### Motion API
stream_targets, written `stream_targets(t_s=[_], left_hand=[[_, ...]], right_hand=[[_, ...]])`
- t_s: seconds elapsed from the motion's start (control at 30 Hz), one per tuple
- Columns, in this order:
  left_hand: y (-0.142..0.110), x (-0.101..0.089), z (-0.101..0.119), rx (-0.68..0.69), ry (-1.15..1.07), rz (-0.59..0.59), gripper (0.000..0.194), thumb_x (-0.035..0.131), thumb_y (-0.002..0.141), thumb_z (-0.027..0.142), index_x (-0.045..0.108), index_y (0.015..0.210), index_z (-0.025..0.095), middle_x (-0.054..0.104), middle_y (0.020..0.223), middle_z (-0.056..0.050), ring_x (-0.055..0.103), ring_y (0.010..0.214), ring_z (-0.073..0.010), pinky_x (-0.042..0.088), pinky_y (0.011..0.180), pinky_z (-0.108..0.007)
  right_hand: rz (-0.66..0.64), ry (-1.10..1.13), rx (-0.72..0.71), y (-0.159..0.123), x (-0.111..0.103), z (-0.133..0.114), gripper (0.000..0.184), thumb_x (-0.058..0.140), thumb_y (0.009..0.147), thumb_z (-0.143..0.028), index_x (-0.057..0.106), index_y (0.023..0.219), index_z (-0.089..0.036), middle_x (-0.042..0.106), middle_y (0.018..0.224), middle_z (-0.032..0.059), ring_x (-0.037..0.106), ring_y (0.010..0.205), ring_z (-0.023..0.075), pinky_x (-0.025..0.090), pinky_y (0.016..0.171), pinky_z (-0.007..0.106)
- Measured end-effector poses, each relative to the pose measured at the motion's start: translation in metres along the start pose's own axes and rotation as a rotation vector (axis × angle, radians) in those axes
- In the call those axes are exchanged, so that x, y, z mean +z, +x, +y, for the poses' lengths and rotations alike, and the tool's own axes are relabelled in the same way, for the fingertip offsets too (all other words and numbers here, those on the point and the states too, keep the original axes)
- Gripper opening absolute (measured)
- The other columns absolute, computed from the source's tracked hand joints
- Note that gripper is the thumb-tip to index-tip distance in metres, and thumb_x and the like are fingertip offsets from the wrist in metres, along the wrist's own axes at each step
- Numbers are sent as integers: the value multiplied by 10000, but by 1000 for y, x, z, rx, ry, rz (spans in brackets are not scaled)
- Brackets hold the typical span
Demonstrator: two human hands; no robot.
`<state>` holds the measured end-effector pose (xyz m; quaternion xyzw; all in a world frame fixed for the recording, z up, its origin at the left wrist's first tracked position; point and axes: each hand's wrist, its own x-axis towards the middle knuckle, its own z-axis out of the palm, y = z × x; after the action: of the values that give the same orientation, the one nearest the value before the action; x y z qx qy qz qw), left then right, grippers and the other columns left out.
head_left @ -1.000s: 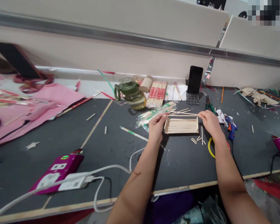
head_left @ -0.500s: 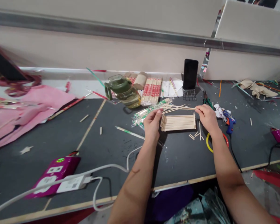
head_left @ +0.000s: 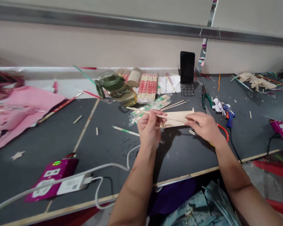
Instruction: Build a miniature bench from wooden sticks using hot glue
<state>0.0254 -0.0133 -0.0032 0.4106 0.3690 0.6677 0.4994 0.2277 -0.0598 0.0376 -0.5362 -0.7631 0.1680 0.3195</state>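
My left hand (head_left: 149,127) is closed in a pinch round a thin wooden chopstick (head_left: 139,110), whose far end sticks out to the upper left. The fingertips of my right hand (head_left: 204,128) close on the chopstick's other end. Just behind and below it lies a small panel of wooden sticks (head_left: 179,115) set side by side, with raised end pieces; my hands partly cover it. Loose chopsticks (head_left: 174,105) and green-printed wrapped chopsticks (head_left: 161,102) lie beyond my left hand. Short cut stick pieces (head_left: 191,132) rest near my right hand.
Behind stand a green-lidded jug (head_left: 118,89), a bundle of red-printed chopsticks (head_left: 147,88) and a phone (head_left: 187,67) on a wire stand. To the right lie pliers (head_left: 205,99) and a blue glue gun (head_left: 230,118). A purple power strip (head_left: 61,172) with a white cable sits front left.
Both hands have come lower and nearer the stick panel. The chopstick now slants, projecting left past my left hand. The right hand has moved left over the panel's right end.
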Motion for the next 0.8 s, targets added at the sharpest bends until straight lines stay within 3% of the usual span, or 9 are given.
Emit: stream_targets(t_s=[0.07,0.13,0.27,0.37,0.53,0.67,0.8], left_hand=[[2,-3,6,-52,31,-86,455,762,759,651,662,678,214,603,622,-12,473,475,-114,376,446,-244],[2,-5,12,-104,162,-260,452,732,789,640,658,649,216,535,548,1,422,440,-116,324,421,-247],[-6,-4,18,-52,712,-753,417,627,898,526,630,608,226,535,527,-6,468,475,-151,351,501,-270],[-21,0,13,83,1154,-935,324,585,916,375,617,626,235,624,603,-38,579,560,-202,395,576,-293],[-48,-1,-4,101,1574,-931,185,564,913,247,687,781,208,716,794,-127,697,733,-301,454,636,-337],[-59,-8,-15,143,1629,-791,163,533,925,182,695,929,185,702,912,-148,690,842,-320,472,646,-350],[-58,-15,-21,205,1639,-736,151,548,942,198,698,957,189,681,967,-133,650,968,-315,473,673,-345]], right_hand=[[68,10,94,-21,0,9,207,559,1016,-323,746,977,-244,744,962,49,675,940,207,482,838,312],[54,-54,181,-40,8,21,221,552,1011,-284,740,901,-248,724,896,42,662,899,211,475,824,318],[-52,-282,248,-62,39,35,231,530,1011,-241,750,940,-232,701,941,82,624,940,243,455,819,341],[-96,-401,245,-64,56,34,239,515,1025,-271,748,1032,-220,676,978,109,590,961,261,450,803,351],[-132,-500,235,-63,62,32,196,534,1012,-230,723,960,-233,671,995,105,569,985,264,459,772,345],[-136,-494,239,-66,57,34,117,573,982,-221,687,953,-216,658,990,107,566,982,272,464,773,355],[-203,-481,228,-66,51,32,94,568,979,-193,660,977,-211,659,1023,107,563,1011,271,455,783,349]])
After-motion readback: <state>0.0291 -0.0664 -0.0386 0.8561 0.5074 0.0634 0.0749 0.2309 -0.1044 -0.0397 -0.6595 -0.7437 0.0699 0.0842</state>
